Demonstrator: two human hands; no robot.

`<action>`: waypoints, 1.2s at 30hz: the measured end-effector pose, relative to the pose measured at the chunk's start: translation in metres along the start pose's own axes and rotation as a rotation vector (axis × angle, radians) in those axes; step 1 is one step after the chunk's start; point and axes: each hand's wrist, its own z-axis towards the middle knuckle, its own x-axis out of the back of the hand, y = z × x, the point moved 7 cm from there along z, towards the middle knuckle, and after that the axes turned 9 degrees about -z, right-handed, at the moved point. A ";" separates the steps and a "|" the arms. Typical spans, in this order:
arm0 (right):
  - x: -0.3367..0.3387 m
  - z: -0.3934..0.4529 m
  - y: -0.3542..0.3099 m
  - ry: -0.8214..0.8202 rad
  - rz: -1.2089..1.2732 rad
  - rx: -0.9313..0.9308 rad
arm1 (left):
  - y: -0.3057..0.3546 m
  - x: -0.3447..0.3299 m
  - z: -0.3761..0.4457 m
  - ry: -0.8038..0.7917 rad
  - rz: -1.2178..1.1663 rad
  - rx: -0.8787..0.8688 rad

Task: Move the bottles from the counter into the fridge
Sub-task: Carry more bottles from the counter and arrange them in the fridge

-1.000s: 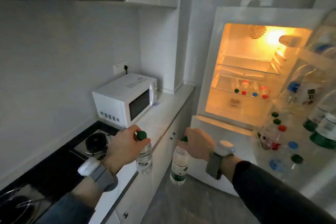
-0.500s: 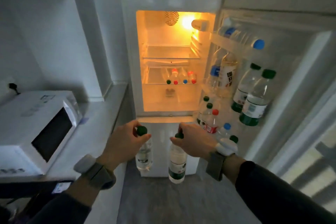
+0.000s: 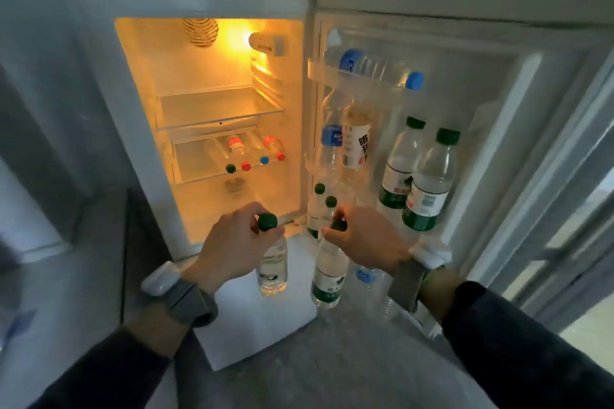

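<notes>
Both hands carry a bottle by the neck: the left hand [image 3: 232, 251] has its fingers curled round the neck of a clear water bottle [image 3: 273, 267] with a dark green cap, and the right hand [image 3: 365, 237] pinches the top of a green-labelled water bottle [image 3: 327, 276], whose cap is mostly hidden under the fingers. Both bottles hang upright in the air, just in front of the open fridge [image 3: 212, 129].

A second ago the microwave and surface filled the left of the view; now the lit fridge compartment sits straight ahead, so the person has turned from the surface and closed in. The carry looks nearly done, with placing to come.

Biggest to smallest, the fridge stands open, its door [image 3: 498, 156] swung right with racks crowded by bottles. The upper glass shelf [image 3: 216, 106] looks bare. Below it, four bottles [image 3: 254, 156] lie on their sides, caps outward, leaving free space to their left.
</notes>
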 end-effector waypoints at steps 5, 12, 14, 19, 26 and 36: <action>0.017 0.017 -0.001 0.042 0.022 -0.032 | -0.006 0.006 0.030 -0.001 -0.031 -0.028; 0.019 0.066 -0.007 0.053 0.006 -0.007 | -0.033 0.008 0.076 0.030 -0.143 0.063; 0.017 0.085 -0.016 0.044 0.015 0.027 | -0.048 0.016 0.086 0.075 -0.182 0.134; 0.015 0.124 -0.035 0.073 0.084 0.065 | -0.081 0.039 0.103 0.219 -0.416 0.273; 0.004 0.180 -0.069 0.039 0.236 0.113 | -0.138 0.062 0.118 0.597 -0.796 0.419; -0.009 0.251 -0.097 0.027 0.236 0.108 | -0.197 0.053 0.180 0.997 -0.958 0.453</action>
